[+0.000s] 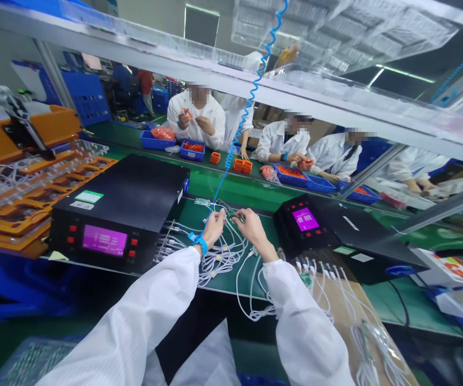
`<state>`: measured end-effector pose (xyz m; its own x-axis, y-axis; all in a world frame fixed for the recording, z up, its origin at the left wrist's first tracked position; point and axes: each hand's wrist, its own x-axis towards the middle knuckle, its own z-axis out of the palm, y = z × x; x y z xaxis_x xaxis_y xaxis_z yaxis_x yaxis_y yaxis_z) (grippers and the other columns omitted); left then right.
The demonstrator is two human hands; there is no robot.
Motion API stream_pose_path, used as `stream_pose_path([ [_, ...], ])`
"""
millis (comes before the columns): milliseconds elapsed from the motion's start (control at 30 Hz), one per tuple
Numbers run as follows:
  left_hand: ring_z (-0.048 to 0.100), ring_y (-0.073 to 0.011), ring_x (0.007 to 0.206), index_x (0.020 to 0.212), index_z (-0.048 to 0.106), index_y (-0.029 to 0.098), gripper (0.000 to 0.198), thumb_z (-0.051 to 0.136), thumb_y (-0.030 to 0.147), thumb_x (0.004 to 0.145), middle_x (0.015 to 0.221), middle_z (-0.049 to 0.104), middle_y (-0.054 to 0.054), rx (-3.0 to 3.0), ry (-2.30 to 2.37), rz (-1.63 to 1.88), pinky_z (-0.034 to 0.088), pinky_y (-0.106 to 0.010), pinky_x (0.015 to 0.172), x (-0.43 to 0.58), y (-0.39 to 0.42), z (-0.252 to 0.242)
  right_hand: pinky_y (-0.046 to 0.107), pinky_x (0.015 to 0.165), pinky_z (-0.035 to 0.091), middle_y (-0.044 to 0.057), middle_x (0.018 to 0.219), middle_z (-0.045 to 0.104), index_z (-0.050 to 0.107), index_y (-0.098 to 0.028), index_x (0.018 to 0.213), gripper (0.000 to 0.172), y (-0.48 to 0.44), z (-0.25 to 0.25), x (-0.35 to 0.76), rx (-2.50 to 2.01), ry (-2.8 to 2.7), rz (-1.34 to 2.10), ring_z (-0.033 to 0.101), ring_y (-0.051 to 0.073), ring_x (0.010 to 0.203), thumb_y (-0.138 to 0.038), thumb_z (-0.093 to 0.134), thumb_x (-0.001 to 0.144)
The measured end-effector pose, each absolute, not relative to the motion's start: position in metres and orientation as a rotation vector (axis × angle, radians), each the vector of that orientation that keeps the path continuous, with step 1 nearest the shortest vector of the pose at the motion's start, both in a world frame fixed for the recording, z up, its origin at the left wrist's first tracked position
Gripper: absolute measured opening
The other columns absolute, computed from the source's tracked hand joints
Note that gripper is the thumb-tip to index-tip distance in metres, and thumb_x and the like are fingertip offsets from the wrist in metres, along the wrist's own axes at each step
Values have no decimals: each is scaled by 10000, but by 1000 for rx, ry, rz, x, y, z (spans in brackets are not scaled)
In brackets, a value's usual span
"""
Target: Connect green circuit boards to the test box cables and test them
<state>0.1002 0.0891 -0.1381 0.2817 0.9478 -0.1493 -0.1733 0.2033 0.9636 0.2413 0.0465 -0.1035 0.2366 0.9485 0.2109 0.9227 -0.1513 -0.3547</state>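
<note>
My left hand [214,228], with a blue wrist strap [202,245] at its cuff, is closed in a pinch above the bundle of white cables [218,261]. What its fingertips hold is too small to make out. Close by on the right, my right hand [252,228] has thumb and fingers pinched on the edge of a small circuit board [230,209], which lies between the two hands. Another green circuit board [202,201] rests on the green table [231,287] just beyond my left hand.
Black boxes with lit purple screens flank my hands, one to the left [121,209] and one to the right [336,230]. A coiled blue cord [251,99] hangs ahead. An orange clamp fixture [26,177] stands far left. Several co-workers sit opposite with blue bins [193,150].
</note>
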Motion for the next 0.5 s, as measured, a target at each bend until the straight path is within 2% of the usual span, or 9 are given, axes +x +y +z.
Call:
stream_pose_path([
  [167,439,-116,585,741,583,172,414,533,470,1023,646,509,19,1231,866,990,347,-248,565,98,78,-131,286,782,440,81,1110,702,684,-207,1117,178,31,-91,224,-2062,-1819,-11,674,215,945,-307,585,1007],
  [300,394,-112,568,692,507,191,432,516,476,1017,614,448,39,1300,843,1033,326,-253,563,96,74,-129,286,672,385,96,1185,672,638,-244,1260,280,26,-83,212,-2169,-1902,-132,682,231,936,-383,489,1067],
  [500,390,-105,529,701,478,198,439,509,501,1017,614,451,38,1323,820,1032,312,-256,532,92,72,-130,284,624,340,99,1221,637,621,-259,1265,303,29,-83,204,-2300,-1915,-207,686,215,883,-385,403,1096],
])
